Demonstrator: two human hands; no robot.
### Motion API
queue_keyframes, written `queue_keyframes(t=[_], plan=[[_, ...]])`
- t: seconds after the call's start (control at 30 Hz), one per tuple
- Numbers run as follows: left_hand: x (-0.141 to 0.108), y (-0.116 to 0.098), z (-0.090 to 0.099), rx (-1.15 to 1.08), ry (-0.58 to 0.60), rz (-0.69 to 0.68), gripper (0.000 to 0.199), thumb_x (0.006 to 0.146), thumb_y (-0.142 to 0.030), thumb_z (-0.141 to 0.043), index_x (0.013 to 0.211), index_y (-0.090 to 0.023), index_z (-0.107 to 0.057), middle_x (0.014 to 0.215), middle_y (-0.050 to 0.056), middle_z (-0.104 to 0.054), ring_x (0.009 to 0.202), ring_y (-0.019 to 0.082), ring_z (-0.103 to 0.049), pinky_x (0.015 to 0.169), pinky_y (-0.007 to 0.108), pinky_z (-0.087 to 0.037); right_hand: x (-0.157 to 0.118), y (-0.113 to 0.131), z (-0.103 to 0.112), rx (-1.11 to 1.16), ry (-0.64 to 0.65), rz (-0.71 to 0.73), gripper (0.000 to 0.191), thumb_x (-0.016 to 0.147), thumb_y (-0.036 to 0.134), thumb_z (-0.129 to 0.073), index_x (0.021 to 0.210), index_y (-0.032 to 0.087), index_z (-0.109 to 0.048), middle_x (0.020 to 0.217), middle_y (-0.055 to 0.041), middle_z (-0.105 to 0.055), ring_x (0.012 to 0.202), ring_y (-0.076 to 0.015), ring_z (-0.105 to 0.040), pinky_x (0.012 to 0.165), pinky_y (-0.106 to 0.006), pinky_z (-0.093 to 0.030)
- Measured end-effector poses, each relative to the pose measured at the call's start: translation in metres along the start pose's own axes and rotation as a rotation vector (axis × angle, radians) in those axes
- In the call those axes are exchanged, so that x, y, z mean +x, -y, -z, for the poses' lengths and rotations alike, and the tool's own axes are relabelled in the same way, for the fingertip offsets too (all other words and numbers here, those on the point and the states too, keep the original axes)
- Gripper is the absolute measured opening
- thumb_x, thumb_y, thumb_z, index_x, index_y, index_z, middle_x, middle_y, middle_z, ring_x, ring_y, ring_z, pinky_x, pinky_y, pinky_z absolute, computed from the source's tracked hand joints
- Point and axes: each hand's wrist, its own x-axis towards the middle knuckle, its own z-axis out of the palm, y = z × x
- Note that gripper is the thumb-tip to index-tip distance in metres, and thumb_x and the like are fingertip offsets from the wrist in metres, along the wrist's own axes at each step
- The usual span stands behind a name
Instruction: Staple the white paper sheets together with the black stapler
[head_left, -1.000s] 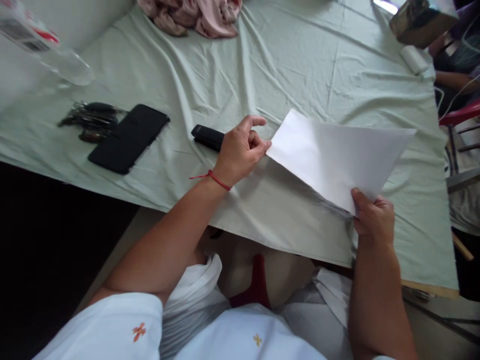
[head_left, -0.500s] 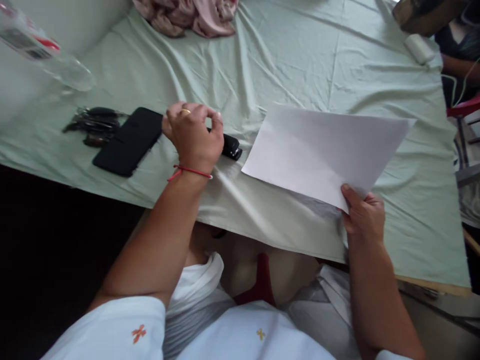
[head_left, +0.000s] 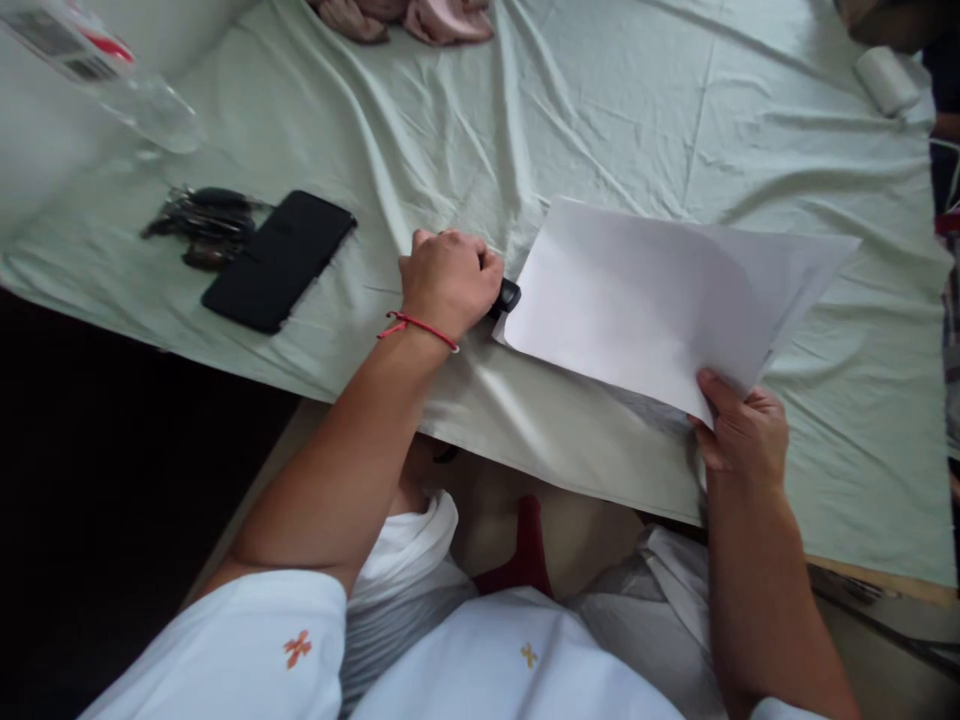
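Note:
My left hand (head_left: 450, 278) is closed around a black stapler (head_left: 508, 294); most of its body is hidden under my fingers. Its front end sticks out at the near left corner of a few white sheets of paper (head_left: 622, 285). Whether the sheets lie between its jaws I cannot tell. At the right end, my right hand (head_left: 746, 432) pinches the near edge of the sheets, thumb on top and fingers underneath. The far right side of the paper is raised and shows more than one layer.
Left on the pale green cloth (head_left: 592, 130) lie a black phone (head_left: 279, 262) and a bunch of keys (head_left: 202, 225). A clear plastic bottle (head_left: 150, 108) lies at the far left. Pink fabric (head_left: 450, 20) and a white roll (head_left: 887, 82) are at the back.
My left hand has moved right with the stapler, up to the left corner of the sheets, and its fingers have closed more. My right hand still holds the paper. The view has shifted slightly.

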Motion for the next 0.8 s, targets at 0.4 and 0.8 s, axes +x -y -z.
queue_keyframes(t=[0.4, 0.8], plan=[[-0.001, -0.008, 0.005, -0.040, 0.040, 0.040, 0.014, 0.083, -0.030, -0.066, 0.071, -0.024, -0.070, 0.085, 0.011, -0.071, 0.107, 0.037, -0.063, 0.102, 0.057, -0.051, 0.006, 0.002, 0.016, -0.008, -0.005, 0.068, 0.036, 0.048, 0.025, -0.094, 0.074, 0.015, -0.071, 0.074, -0.0022, -0.071, 0.055, -0.0122, -0.059, 0.051, -0.027, -0.053], [0.003, 0.013, -0.007, -0.153, 0.047, -0.015, 0.014, 0.081, -0.035, -0.072, 0.070, -0.028, -0.067, 0.084, 0.010, -0.071, 0.113, 0.036, -0.060, 0.092, 0.049, -0.054, 0.004, -0.008, 0.011, 0.035, 0.039, 0.098, 0.028, 0.054, 0.022, -0.094, 0.073, 0.016, -0.075, 0.073, -0.0007, -0.072, 0.056, -0.0109, -0.060, 0.061, -0.027, -0.060]])
